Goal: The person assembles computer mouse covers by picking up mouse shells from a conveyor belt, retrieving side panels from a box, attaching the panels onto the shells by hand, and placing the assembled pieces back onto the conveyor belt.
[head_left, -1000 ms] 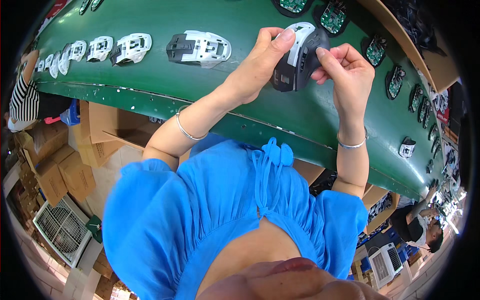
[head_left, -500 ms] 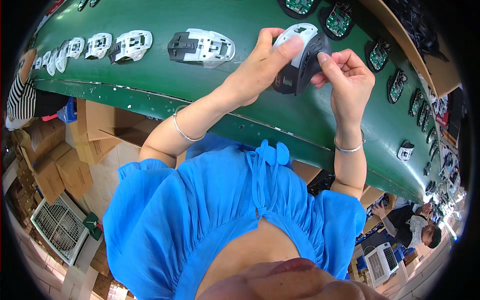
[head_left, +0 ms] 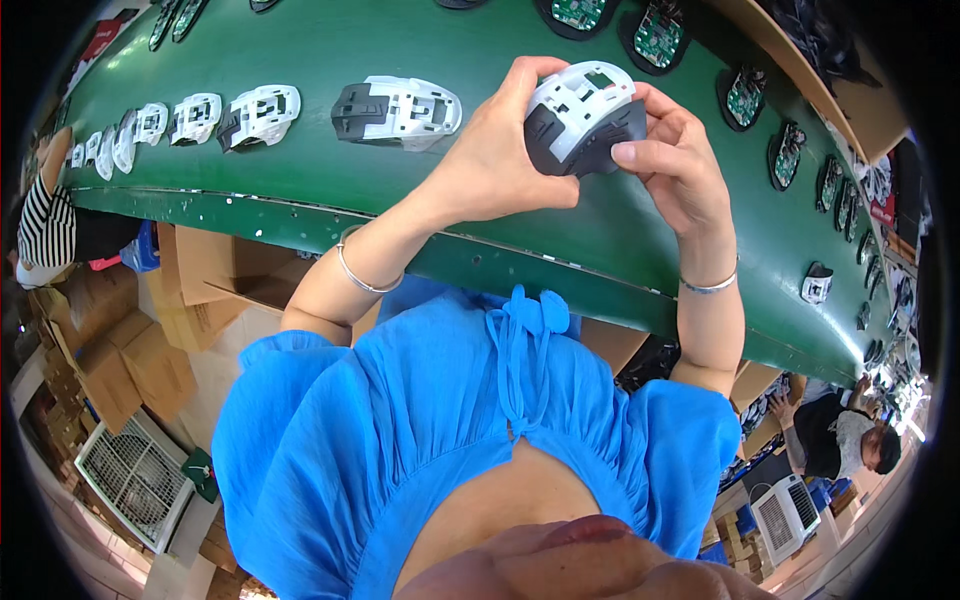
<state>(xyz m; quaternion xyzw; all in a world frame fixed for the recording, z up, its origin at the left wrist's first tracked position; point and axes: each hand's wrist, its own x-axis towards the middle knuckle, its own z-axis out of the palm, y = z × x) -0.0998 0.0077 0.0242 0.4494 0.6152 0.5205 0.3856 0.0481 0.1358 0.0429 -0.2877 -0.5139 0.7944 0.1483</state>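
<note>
A white and black computer mouse shell (head_left: 585,112) is held above the green bench, its slotted white top facing up. My left hand (head_left: 500,160) wraps round its left side, thumb along the lower edge and fingers over the far end. With thumb and bent fingers, my right hand (head_left: 680,165) grips the black right side of the same shell. Just left of my hands, another white and black mouse shell (head_left: 398,110) lies on the bench. What sits under the held shell is hidden.
On the green bench (head_left: 300,190), a row of mouse shells (head_left: 260,115) runs left. Mouse bases with green circuit boards (head_left: 658,40) line the far right side, beside a cardboard box wall (head_left: 790,75). A lone white and black shell (head_left: 817,284) lies at right. Other people sit at both ends.
The mouse shell has been turned in my hands, from its dark side showing to its white top showing. The parts at far right have shifted slightly in view.
</note>
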